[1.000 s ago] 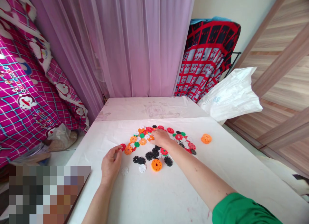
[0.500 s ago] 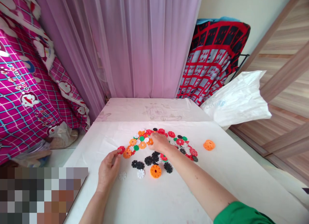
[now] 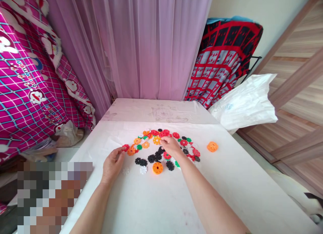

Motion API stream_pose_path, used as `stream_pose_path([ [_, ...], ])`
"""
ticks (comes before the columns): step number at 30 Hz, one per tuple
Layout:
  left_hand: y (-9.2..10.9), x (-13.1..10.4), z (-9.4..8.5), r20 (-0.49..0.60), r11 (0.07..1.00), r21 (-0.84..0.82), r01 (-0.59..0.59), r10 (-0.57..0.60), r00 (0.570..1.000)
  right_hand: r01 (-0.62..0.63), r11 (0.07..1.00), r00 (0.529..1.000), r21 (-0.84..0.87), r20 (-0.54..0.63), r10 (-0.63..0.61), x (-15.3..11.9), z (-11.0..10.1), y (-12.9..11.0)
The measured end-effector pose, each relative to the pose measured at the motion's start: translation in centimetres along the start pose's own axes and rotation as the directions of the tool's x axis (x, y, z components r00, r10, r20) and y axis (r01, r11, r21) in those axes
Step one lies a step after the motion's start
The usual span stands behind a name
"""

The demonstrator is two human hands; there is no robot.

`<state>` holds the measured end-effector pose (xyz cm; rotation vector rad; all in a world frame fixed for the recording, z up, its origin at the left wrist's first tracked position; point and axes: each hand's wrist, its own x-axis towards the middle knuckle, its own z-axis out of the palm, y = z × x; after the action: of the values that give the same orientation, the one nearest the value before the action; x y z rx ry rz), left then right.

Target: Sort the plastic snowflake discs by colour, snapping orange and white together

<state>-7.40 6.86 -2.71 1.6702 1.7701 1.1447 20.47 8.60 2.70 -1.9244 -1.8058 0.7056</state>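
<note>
Notched plastic snowflake discs in several colours lie in a loose arc on the white-covered table (image 3: 146,203). My right hand (image 3: 172,147) pinches a yellow-orange snowflake disc (image 3: 156,140) by its right edge, over the inner side of the arc. At the arc's left end, my left hand (image 3: 112,163) has its fingertips on a red snowflake disc (image 3: 126,147); an orange disc (image 3: 131,151) lies right beside it. Nearer to me are black discs (image 3: 151,158), a white disc (image 3: 143,169) and a stack of orange discs (image 3: 157,168).
Another orange disc cluster (image 3: 212,146) sits apart at the right. A white plastic bag (image 3: 247,104) stands beyond the table's right edge. Purple curtains (image 3: 151,45) hang behind the table, with a pink patterned cloth (image 3: 22,79) at left and wooden doors (image 3: 292,92) at right.
My right hand has drawn back slightly from the arc, and a yellow-orange disc now shows in its fingers. My left hand stays at the red disc. The view has shifted a little.
</note>
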Motion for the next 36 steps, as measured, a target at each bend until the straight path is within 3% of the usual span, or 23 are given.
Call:
stream_pose_path([
  [2, 0.1, 0.1, 0.1, -0.006, 1.0, -0.019, 0.007, -0.007, 1.0, -0.04, 0.951, 0.998, 0.307, -0.032, 0.052, -2.3, 0.3, 1.4],
  [4, 0.2, 0.2, 0.2, -0.025, 1.0, -0.02, 0.02, -0.02, 0.999, -0.05, 0.86, 0.995, 0.508, -0.046, 0.084, -4.6, 0.9, 2.6],
  [9, 0.8, 0.3, 0.2, -0.042, 0.998, 0.03, 0.047, -0.046, 0.998, -0.024, 0.778, 0.996, 0.628, -0.056, 0.076, -8.1, 3.1, 3.5],
  [15, 1.1, 0.2, 0.1, -0.037, 0.998, 0.051, 0.042, -0.04, 0.998, 0.016, 0.854, 0.993, 0.52, -0.107, 0.046, -8.7, 4.2, 2.7],
  [20, 1.2, 0.2, 0.1, -0.03, 0.996, 0.069, 0.048, -0.046, 0.999, 0.01, 0.886, 0.994, 0.464, -0.104, 0.043, -8.6, 3.7, 2.6],
  [24, 0.9, 0.2, 0.1, -0.024, 0.996, 0.084, 0.043, -0.041, 0.999, 0.038, 0.935, 0.985, 0.352, -0.17, 0.024, -9.0, 3.2, 2.8],
  [28, 0.7, 0.3, 0.1, -0.034, 0.996, 0.084, 0.029, -0.026, 0.999, 0.226, 0.961, 0.949, 0.162, -0.261, -0.179, -9.8, 3.4, 2.0],
  [31, 0.7, 0.4, 0.1, -0.029, 0.996, 0.078, 0.033, -0.031, 0.999, 0.361, 0.932, 0.909, 0.022, -0.231, -0.347, -9.9, 3.8, 1.1],
  [36, 0.9, 0.3, 0.0, -0.034, 0.996, 0.074, 0.039, -0.036, 0.999, 0.372, 0.927, 0.908, -0.047, -0.191, -0.374, -9.2, 4.8, 0.5],
])
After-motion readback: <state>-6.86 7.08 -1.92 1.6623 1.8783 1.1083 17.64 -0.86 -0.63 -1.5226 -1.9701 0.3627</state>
